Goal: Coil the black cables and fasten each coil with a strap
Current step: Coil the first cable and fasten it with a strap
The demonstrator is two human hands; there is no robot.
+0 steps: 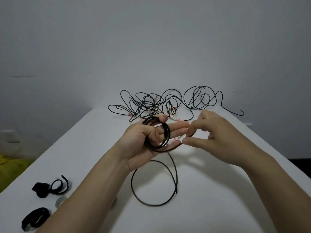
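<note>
At frame centre, the left hand (148,140) holds a small cable coil (158,134); the right hand (212,132) pinches what may be a strap (175,147). Tangled cables (168,102) wait beyond, spare straps (50,187) lower left.

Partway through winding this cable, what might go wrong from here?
1. The coil sits loosely around the left hand fingers; its turns may spring open before a strap goes on.
2. The free tail loops on the table and may kink.
3. The straps lie far left, so fetching one needs the right hand to let go.
</note>
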